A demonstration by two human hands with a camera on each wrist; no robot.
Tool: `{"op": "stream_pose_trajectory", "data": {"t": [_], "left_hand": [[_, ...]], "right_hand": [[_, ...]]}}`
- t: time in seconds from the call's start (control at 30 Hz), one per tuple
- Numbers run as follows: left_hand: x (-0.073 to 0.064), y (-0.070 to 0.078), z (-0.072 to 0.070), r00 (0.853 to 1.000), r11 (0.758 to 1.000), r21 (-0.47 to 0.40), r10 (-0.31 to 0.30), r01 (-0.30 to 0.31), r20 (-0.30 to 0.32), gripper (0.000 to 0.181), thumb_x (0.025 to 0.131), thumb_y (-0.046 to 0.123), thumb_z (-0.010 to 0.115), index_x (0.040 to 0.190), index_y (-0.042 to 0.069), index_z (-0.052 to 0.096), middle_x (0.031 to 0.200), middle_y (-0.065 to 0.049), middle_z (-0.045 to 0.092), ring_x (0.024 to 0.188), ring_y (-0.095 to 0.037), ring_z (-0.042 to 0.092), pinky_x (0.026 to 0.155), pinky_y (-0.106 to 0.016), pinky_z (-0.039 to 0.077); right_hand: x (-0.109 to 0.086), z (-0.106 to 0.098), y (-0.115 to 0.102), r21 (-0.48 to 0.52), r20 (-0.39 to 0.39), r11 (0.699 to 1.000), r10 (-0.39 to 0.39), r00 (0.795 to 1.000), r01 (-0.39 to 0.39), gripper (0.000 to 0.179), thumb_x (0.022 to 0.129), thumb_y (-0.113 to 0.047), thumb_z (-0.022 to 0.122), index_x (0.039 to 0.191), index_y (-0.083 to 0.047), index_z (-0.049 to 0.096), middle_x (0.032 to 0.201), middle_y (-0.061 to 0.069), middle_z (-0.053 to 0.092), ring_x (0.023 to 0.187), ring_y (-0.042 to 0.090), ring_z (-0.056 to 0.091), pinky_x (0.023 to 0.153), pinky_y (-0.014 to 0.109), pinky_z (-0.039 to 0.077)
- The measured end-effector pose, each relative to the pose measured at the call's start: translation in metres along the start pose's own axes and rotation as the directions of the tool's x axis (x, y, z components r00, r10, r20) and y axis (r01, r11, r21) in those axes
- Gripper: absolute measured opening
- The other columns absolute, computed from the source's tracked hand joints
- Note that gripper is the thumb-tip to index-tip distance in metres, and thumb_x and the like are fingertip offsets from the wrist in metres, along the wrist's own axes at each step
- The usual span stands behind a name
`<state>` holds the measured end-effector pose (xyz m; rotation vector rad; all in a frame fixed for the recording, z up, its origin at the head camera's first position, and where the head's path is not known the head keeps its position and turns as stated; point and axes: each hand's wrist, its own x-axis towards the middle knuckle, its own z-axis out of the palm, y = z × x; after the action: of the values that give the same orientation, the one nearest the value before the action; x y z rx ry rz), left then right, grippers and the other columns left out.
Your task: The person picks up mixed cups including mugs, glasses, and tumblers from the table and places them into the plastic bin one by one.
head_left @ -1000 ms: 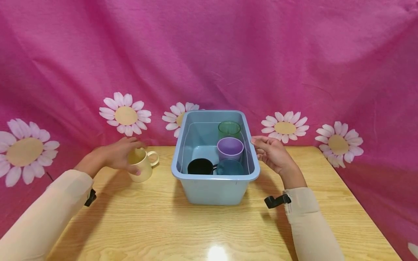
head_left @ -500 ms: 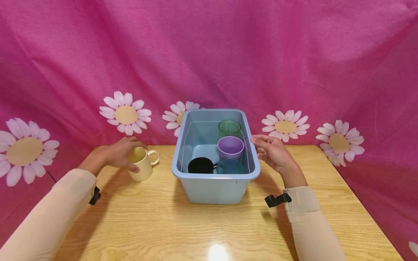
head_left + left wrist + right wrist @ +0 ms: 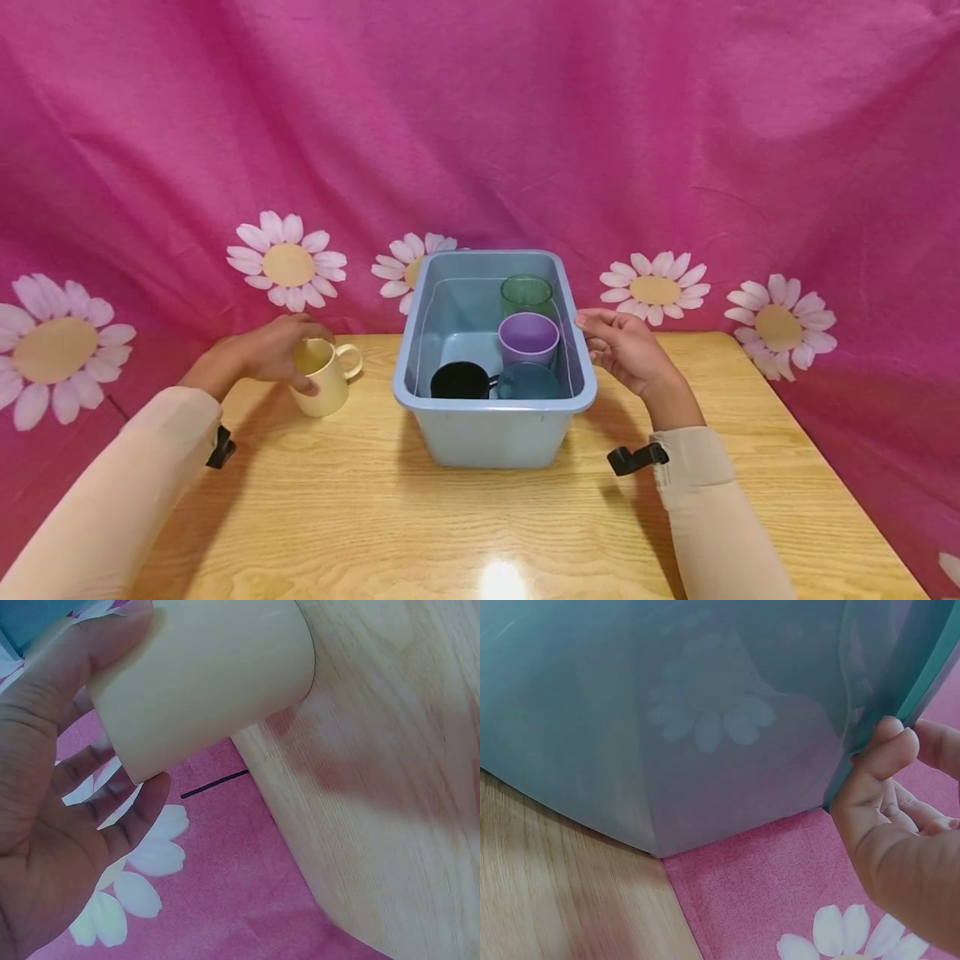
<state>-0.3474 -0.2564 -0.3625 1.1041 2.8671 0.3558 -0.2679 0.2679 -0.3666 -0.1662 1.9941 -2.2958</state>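
Note:
A cream mug [image 3: 327, 393] stands on the table at the left with its handle pointing right. My left hand [image 3: 272, 352] holds it from above by the rim; in the left wrist view the thumb lies along the mug's wall [image 3: 210, 682] and the other fingers reach round the rim. At the middle stands a blue-grey plastic tub [image 3: 495, 437]. My right hand [image 3: 633, 354] pinches the tub's right rim between thumb and fingers, as the right wrist view also shows. Inside the tub are a black cup [image 3: 459, 381], a purple cup [image 3: 528, 335], a green glass [image 3: 527, 292] and a teal glass piece [image 3: 528, 383].
The wooden table [image 3: 360, 517] carries the tub and mug. A pink cloth [image 3: 480, 125] with white daisies hangs close behind and along both sides. Black wrist straps [image 3: 637, 460] sit at the sleeve cuffs.
My left thumb and forearm have shifted slightly on and beside the mug. The mug stays on the table, and the right hand stays at the tub's rim.

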Motion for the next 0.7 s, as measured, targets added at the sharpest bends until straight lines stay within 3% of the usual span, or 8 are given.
{"op": "stream_pose_trajectory", "data": {"t": [0.27, 0.43, 0.7], "left_hand": [[0.002, 0.000, -0.005, 0.999, 0.999, -0.017, 0.028, -0.028, -0.036, 0.071, 0.063, 0.031, 0.097, 0.121, 0.002, 0.070, 0.114, -0.011, 0.067, 0.102, -0.030, 0.058, 0.087, -0.046, 0.048], [0.004, 0.003, -0.016, 0.997, 0.999, -0.032, 0.038, -0.040, -0.064, 0.069, 0.062, 0.031, 0.098, 0.118, 0.002, 0.071, 0.114, -0.012, 0.067, 0.103, -0.030, 0.058, 0.087, -0.045, 0.048], [0.010, 0.013, -0.040, 0.998, 0.999, 0.015, 0.036, -0.036, -0.055, 0.071, 0.061, 0.034, 0.097, 0.120, 0.003, 0.071, 0.110, -0.011, 0.063, 0.098, -0.028, 0.055, 0.082, -0.042, 0.046]], "right_hand": [[0.002, 0.001, -0.001, 0.007, 0.003, 1.000, -0.005, 1.000, 0.005, 0.013, 0.102, -0.018, 0.065, 0.111, -0.010, 0.071, 0.089, 0.001, 0.073, 0.072, 0.011, 0.067, 0.064, 0.020, 0.055], [0.003, 0.002, 0.000, 0.011, 0.005, 1.000, -0.011, 1.000, 0.011, 0.012, 0.102, -0.016, 0.064, 0.111, -0.010, 0.071, 0.089, 0.001, 0.073, 0.072, 0.010, 0.067, 0.064, 0.020, 0.055], [0.001, 0.001, 0.001, 0.025, 0.014, 1.000, -0.012, 1.000, 0.011, 0.012, 0.103, -0.016, 0.063, 0.111, -0.009, 0.071, 0.088, 0.001, 0.073, 0.071, 0.010, 0.066, 0.064, 0.020, 0.055]]}}
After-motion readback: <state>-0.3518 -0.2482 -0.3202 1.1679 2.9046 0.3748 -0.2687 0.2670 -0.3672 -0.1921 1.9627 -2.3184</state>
